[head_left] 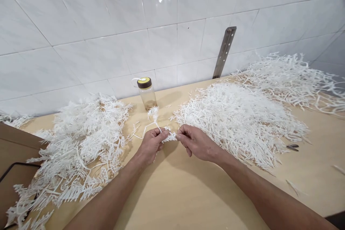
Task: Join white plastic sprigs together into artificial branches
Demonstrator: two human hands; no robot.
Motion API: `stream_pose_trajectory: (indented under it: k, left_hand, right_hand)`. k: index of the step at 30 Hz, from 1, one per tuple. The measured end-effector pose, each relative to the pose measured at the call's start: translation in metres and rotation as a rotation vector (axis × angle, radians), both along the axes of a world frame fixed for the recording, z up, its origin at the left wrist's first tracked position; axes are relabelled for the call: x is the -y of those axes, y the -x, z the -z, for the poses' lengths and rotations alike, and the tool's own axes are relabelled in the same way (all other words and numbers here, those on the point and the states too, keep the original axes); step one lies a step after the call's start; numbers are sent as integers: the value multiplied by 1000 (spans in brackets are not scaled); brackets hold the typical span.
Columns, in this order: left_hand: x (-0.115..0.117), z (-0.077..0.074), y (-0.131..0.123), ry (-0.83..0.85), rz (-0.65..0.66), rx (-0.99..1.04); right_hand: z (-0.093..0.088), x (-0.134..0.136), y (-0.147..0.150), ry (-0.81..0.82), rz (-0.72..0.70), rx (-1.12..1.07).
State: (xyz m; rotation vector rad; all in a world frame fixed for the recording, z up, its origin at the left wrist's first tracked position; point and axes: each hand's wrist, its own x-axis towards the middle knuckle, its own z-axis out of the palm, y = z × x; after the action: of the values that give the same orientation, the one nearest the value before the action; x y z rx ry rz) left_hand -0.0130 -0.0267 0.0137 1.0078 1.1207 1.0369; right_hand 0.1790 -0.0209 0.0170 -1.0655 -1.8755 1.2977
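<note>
Between thumb and fingers, my left hand [154, 142] pinches a white branched plastic piece [153, 124], whose thin stems fan out to the left and up to a feathery tip. Close on its right, my right hand [192, 140] has thumb and forefinger closed at the end of a white feathery sprig [169, 136] that lies between the two hands. A large pile of small white sprigs [237, 118] lies to the right, and a pile of white branched pieces [88, 136] spreads on the left.
A bottle [147, 95] with a yellow and dark lid stands behind my hands. More white branches [293, 77] lie at the back right. Small snips [292, 147] rest right of the sprig pile. A cardboard box [18, 151] is at the left edge. A metal bracket [224, 52] leans against the tiled wall.
</note>
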Motion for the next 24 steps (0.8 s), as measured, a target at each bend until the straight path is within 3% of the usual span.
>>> stream_pose_trajectory:
  k: [6, 12, 16, 19, 24]
  left_hand:
    - [1, 6, -9, -41, -98, -90]
    - [0, 4, -9, -114, -102, -144]
    - [-5, 2, -3, -145, -97, -123]
    - [-5, 2, -1, -175, -89, -139]
    - [-3, 3, -2, -204, -100, -189]
  right_hand:
    - [-3, 5, 1, -222, -47, 129]
    - [-7, 4, -4, -255, -38, 138]
    - [-3, 0, -2, -104, 70, 42]
    - [0, -4, -2, 36, 76, -51]
    - [1, -6, -4, 70, 78, -90]
